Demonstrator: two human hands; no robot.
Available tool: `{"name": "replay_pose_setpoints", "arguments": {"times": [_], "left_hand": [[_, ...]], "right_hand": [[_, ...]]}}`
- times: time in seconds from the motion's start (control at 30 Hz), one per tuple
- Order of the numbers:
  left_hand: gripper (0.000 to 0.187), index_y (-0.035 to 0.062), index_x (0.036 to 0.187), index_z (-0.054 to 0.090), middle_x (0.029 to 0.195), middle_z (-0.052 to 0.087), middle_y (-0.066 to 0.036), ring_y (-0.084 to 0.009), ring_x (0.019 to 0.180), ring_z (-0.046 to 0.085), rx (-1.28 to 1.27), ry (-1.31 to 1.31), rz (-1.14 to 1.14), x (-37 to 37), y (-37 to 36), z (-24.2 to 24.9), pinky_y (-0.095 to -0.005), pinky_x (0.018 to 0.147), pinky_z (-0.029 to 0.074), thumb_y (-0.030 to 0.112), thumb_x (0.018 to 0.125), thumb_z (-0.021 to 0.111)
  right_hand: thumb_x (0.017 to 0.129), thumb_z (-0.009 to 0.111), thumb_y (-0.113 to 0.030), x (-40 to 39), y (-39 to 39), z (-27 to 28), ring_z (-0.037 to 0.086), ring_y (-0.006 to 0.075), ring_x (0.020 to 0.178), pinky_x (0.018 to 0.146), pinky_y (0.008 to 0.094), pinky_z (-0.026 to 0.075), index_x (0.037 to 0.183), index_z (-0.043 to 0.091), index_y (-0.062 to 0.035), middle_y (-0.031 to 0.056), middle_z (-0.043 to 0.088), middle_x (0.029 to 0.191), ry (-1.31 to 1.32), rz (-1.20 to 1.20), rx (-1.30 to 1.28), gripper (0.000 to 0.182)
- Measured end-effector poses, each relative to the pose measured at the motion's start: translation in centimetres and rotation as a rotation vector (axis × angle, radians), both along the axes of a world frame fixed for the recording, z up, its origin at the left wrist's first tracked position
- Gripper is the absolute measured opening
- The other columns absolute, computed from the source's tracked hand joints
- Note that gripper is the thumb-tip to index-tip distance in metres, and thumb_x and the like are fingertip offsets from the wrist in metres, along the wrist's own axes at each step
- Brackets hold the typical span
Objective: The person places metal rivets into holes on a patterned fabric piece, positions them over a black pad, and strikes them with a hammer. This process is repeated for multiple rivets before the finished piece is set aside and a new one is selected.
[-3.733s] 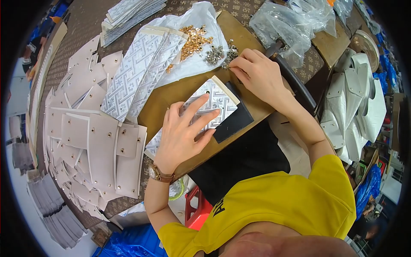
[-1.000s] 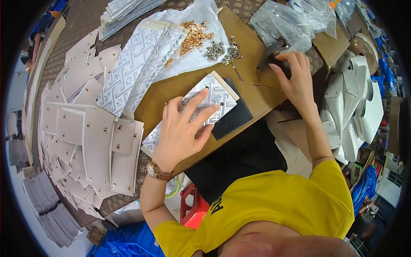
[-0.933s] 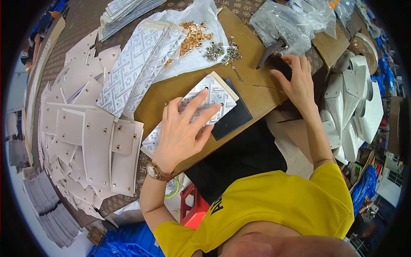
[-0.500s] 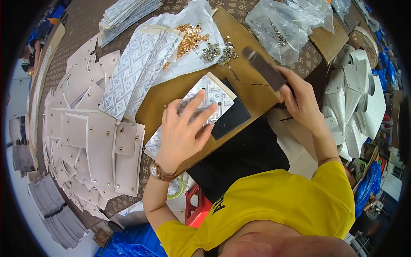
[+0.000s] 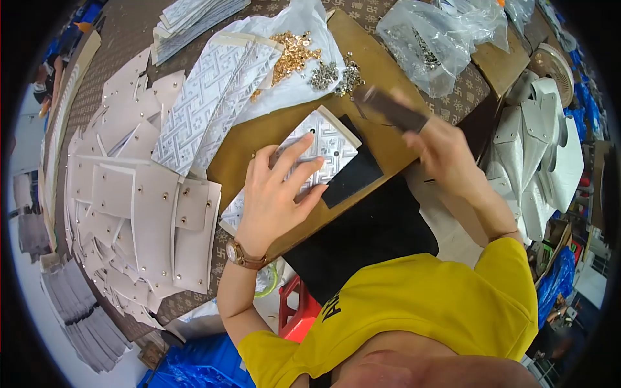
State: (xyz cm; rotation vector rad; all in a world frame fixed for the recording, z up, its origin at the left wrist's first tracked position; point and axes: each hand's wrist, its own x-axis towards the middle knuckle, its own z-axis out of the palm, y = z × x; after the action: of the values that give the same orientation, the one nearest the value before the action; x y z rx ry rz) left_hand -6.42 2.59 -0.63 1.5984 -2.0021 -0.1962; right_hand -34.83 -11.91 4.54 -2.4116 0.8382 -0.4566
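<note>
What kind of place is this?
Probably a small workshop where bag or leather goods parts get made: stacks of cut patterned panels, piles of gold studs, and a hammer-like tool in the right hand.

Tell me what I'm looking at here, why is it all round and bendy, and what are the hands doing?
The camera sits on a person's head and looks down, so the picture curves at its edges. The left hand presses flat on a white patterned piece that lies on a black pad on a brown board. The right hand grips a dark hammer-like tool, blurred, above the board. Nearby lie gold studs, silver studs and many pale pieces.
</note>
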Motion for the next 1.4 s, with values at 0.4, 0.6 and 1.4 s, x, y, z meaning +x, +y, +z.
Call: {"name": "replay_pose_setpoints", "arguments": {"times": [0.4, 0.6, 1.4], "left_hand": [[0.054, -0.0031, 0.131, 0.064, 0.117, 0.070, -0.018, -0.0312, 0.095, 0.069, 0.666, 1.522, -0.283, 4.2, -1.1, 0.0, -0.0393, 0.081, 0.057, 0.033, 0.095, 0.080], [0.059, -0.0034, 0.135, 0.057, 0.116, 0.069, -0.022, -0.0332, 0.097, 0.072, 1.094, 2.033, -0.882, 6.5, -2.8, -2.8, -0.0380, 0.065, 0.059, 0.046, 0.103, 0.064], [0.051, 0.0060, 0.152, 0.050, 0.142, 0.063, -0.009, -0.0234, 0.130, 0.060, -0.182, 1.657, 0.385, 6.7, 1.1, -2.4, -0.0435, 0.116, 0.045, 0.014, 0.105, 0.070]], "right_hand": [[0.100, 0.072, -0.007, 1.9, -3.2, -1.8, 0.069, 0.0240, 0.095, 0.087, 0.0338, 0.056, 0.141, 0.068, -0.0055, 0.0102, 0.074, 0.111, -0.333, -0.035, -0.325, 0.042], [0.105, 0.070, -0.016, 11.1, 1.0, -2.1, 0.068, 0.0125, 0.087, 0.075, 0.0269, 0.057, 0.146, 0.059, 0.0002, 0.0084, 0.073, 0.110, -0.639, 0.179, 0.831, 0.045], [0.093, 0.076, -0.015, 14.7, -9.5, -6.9, 0.065, 0.0292, 0.099, 0.085, 0.0427, 0.054, 0.099, 0.076, -0.0076, 0.0067, 0.068, 0.096, -0.148, 0.010, -0.393, 0.009]]}}
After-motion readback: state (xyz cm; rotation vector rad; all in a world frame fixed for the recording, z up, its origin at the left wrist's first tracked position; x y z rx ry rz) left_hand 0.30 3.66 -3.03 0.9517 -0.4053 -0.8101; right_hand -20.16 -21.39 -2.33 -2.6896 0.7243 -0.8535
